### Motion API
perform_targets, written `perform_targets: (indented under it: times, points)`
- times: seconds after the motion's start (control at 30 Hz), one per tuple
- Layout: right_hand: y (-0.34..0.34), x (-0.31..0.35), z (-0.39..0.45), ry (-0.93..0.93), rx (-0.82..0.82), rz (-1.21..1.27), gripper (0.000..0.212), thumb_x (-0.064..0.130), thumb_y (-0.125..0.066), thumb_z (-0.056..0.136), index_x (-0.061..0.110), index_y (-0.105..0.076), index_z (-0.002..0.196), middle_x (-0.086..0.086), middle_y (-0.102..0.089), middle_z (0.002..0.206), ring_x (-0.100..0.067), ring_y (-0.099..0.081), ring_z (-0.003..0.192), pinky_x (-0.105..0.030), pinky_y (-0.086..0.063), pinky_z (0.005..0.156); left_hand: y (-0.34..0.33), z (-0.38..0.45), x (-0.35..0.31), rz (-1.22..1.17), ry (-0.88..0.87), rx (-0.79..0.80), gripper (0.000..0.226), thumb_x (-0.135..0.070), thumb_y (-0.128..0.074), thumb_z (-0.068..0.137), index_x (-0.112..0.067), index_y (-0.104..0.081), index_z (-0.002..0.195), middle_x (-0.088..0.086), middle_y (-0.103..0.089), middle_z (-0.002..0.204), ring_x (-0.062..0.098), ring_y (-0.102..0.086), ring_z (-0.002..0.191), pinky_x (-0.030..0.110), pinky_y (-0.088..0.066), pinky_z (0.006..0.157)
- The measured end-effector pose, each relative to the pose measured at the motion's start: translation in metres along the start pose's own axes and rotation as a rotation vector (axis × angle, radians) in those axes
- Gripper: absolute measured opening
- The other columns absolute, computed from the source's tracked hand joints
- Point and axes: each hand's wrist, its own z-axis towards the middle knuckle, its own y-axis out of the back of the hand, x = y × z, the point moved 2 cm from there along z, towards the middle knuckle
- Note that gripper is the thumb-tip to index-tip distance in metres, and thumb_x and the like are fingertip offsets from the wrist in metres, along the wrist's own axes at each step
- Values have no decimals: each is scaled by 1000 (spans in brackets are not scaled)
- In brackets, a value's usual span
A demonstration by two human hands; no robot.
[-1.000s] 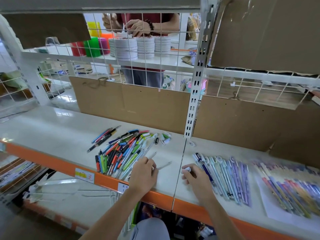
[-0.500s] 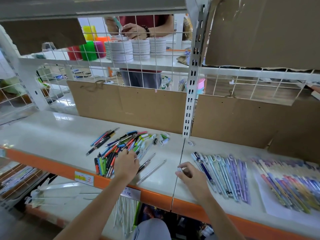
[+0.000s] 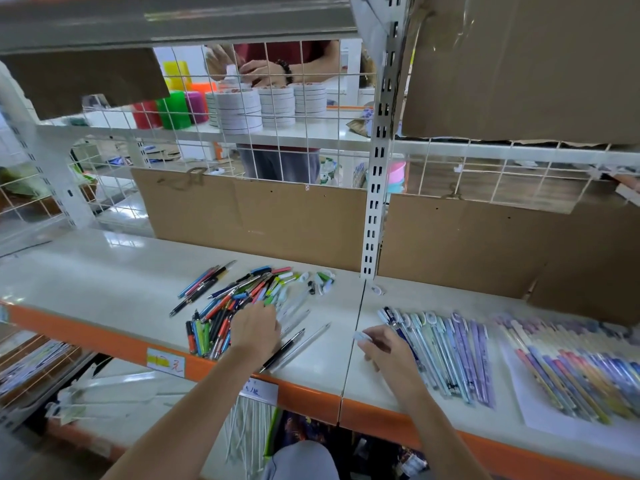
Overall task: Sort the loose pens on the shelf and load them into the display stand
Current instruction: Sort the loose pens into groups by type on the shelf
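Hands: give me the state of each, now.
Left hand: fingers down in the mixed pen pile; grip cannot be told.
Right hand: pinching a small white cap.

Single head-worn wide-angle view, looking forward and down over white shelf (image 3: 104, 299) from close above its orange front edge. Both forearms enter from bottom of frame; left hand (image 3: 256, 329) and right hand (image 3: 388, 348) near centre. Wire grid back panel (image 3: 277, 109) fills upper frame. No second view.

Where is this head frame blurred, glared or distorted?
Head view: motion blur smears the purple patterned pens on white paper at right; glare patches sit on the glossy white shelf top; wide-angle bending tilts the white slotted upright; the mixed-colour loose pen pile stays fairly sharp.
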Motion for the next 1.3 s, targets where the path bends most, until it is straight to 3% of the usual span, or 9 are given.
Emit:
perform_targets:
  times: [0.1, 0.2, 0.27, 0.5, 0.63, 0.8, 1.3]
  points:
    - [3, 0, 1, -22, -30, 112, 8, 13, -59, 92, 13, -65, 96, -3, -58, 75, -8, -51, 62, -17, -42, 55, -6, -5, 0, -271, -100, -176, 17, -18, -45, 96, -13, -61, 94, 0, -59, 90, 16, -54, 82, 25, -45, 72]
    - [4, 0, 2, -43, -60, 243, 16, 10, -50, 96, 10, -67, 96, -4, -56, 72, -9, -48, 58, -16, -40, 50, -12, -17, -11, -594, -185, -141, 9, -9, -55, 92, -10, -63, 91, -3, -59, 81, 12, -54, 71, 17, -40, 63]
    - [5, 0, 2, -51, -75, 277, 19, 9, -48, 97, 10, -67, 95, -5, -56, 71, -9, -48, 58, -17, -39, 51, -21, -28, -19, -665, -205, -114, 7, -7, -58, 90, -9, -64, 92, -5, -59, 79, 8, -54, 69, 13, -39, 61]
    - [7, -5, 5, -70, -131, 323, 21, 5, -46, 97, 11, -66, 98, -7, -57, 77, -12, -49, 63, -22, -41, 56, -38, -41, -21, -687, -177, -97, 10, -7, -56, 90, -10, -65, 93, -1, -65, 91, 14, -59, 84, 30, -50, 77]
    - [6, -6, 7, -71, -155, 302, 17, 5, -49, 96, 11, -63, 104, -6, -56, 80, -12, -50, 66, -23, -42, 60, -39, -42, -19, -689, -179, -100, 9, -8, -57, 90, -10, -64, 94, 0, -65, 92, 14, -60, 85, 30, -50, 77]
    - [7, -10, 8, -65, -211, 229, 15, 10, -53, 95, 17, -61, 105, 1, -49, 68, -12, -45, 60, -29, -39, 65, -39, -43, -16, -670, -173, -87, 7, -7, -58, 87, -13, -60, 89, -3, -59, 88, 12, -56, 81, 30, -49, 72]
    - [9, -15, 10, -78, -254, 246, 20, 8, -45, 98, 18, -61, 105, 1, -47, 72, -9, -40, 53, -26, -35, 58, -38, -44, -15, -716, -166, -87, 11, -3, -61, 82, -14, -60, 86, -3, -60, 87, 11, -56, 82, 29, -49, 74]
